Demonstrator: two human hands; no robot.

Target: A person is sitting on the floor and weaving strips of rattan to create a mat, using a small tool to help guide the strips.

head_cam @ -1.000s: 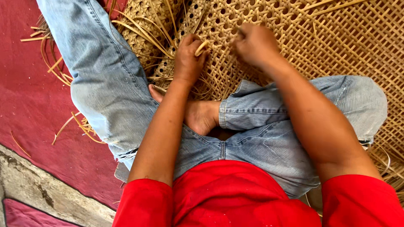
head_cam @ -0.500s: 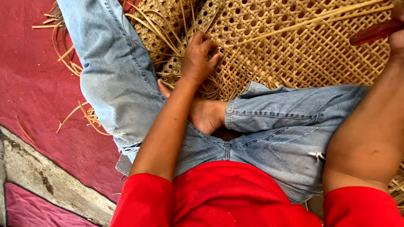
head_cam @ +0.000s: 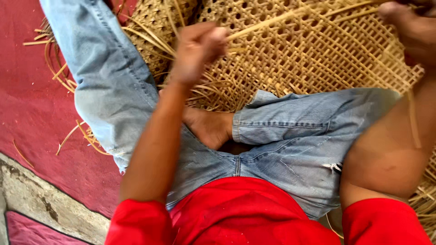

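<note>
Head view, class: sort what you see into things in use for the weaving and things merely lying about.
In use:
left hand
right hand
long cane strip stretched between them
woven cane mat

Lying about:
loose cane strips on the red floor
grey floor band

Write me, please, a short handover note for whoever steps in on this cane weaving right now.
Left hand: closed in a fist on a cane strip, raised over the work.
Right hand: at the top right edge of the picture, closed on the far end of that strip; its grip is partly cut off.
Woven cane panel: lies on the floor in front of the crossed legs, partly under the right knee.
Loose cane strips: fan out beside the left leg onto the red floor.
Done: most of the panel shows open lattice weave.
Left: the loose ends at the left side are not woven in.
</note>
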